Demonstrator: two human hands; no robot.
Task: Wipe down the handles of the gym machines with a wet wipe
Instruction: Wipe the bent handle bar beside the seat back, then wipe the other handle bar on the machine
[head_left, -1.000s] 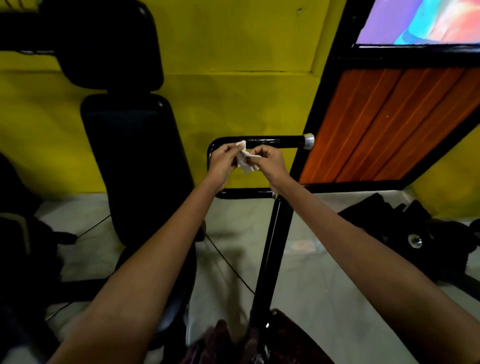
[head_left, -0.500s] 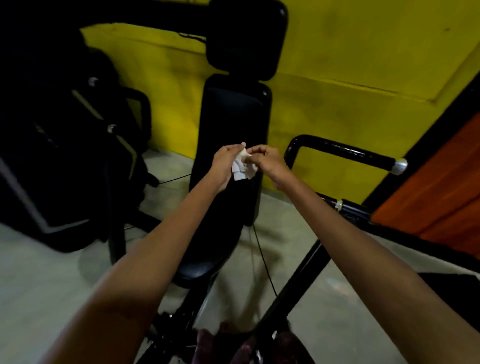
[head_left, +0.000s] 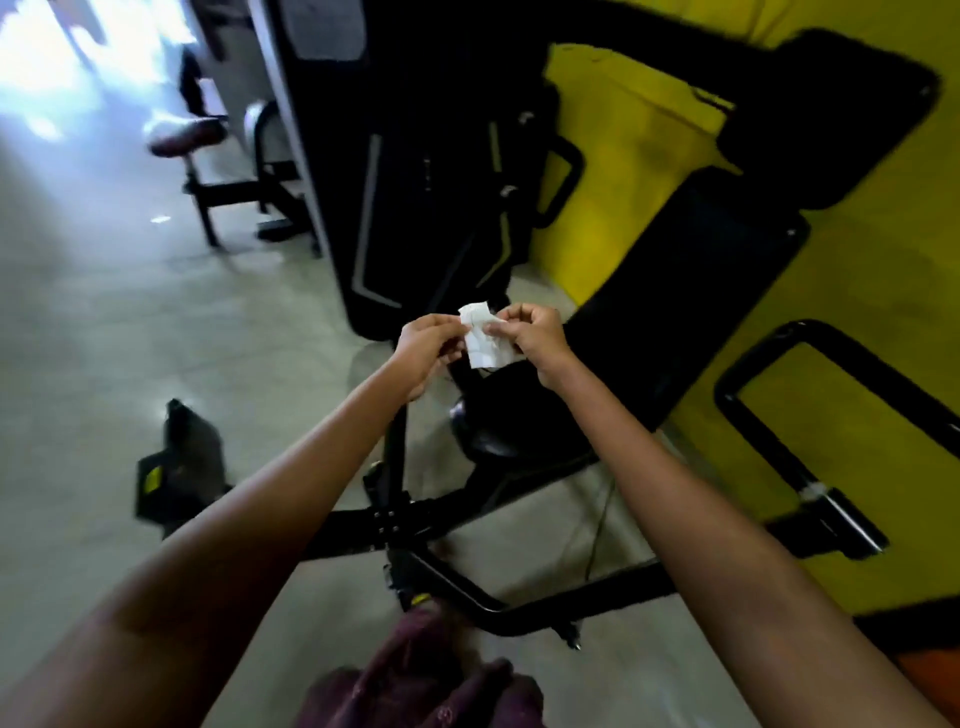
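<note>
A small white wet wipe (head_left: 485, 338) is held up between both hands in the middle of the view. My left hand (head_left: 428, 348) pinches its left edge and my right hand (head_left: 535, 335) pinches its right side, fingers curled. The black looped handle (head_left: 769, 364) of the gym machine stands off to the right, well clear of both hands. Below the hands runs the machine's black frame (head_left: 395, 519) with its black padded backrest (head_left: 691, 296) leaning towards the yellow wall.
A black weight-stack machine (head_left: 415, 182) stands behind the hands. A stool-like seat (head_left: 187, 135) on a black frame is at the upper left. A black footplate (head_left: 176, 467) lies on the grey floor at the left. Yellow wall (head_left: 857, 312) at the right.
The view has swung left and down, so the looped handle moved from centre to the far right. Both hands left the handle and keep pinching the wipe between them in the air.
</note>
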